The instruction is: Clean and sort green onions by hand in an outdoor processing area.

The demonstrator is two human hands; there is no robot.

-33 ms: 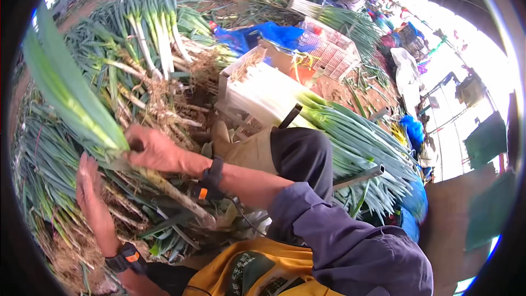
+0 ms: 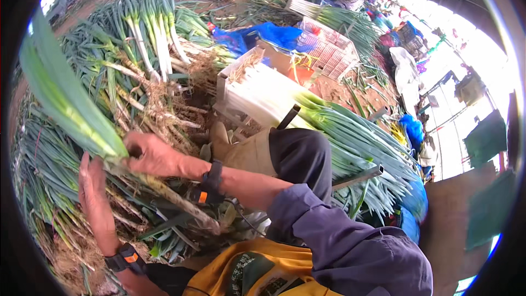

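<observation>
One long leek (image 2: 71, 98) slants across the left side, its broad green leaves reaching up toward the far left. Its brownish, unpeeled stalk (image 2: 181, 203) runs down toward my lap. My right hand (image 2: 150, 154) is closed, with thumb and fingers pinched at the neck where the leaves begin. Just below the leaves, my left hand (image 2: 93, 183) is upright with its fingers stretched out, against or very close to the leek. Part of the left hand's fingers is hidden or blurred. Untrimmed leeks (image 2: 46, 153) with roots lie heaped beside and beyond both hands.
At my right knee, cleaned leeks (image 2: 312, 109) fill a metal-framed rack (image 2: 222, 90). Farther back stand a pale plastic crate (image 2: 329, 49) and a blue sheet (image 2: 257, 35). More leeks (image 2: 159, 38) are piled far left. A brown board (image 2: 455, 219) stands at right.
My left hand has shifted slightly right, closer to the leek. My right hand has dropped a little at the neck, and the leaves have tilted slightly left.
</observation>
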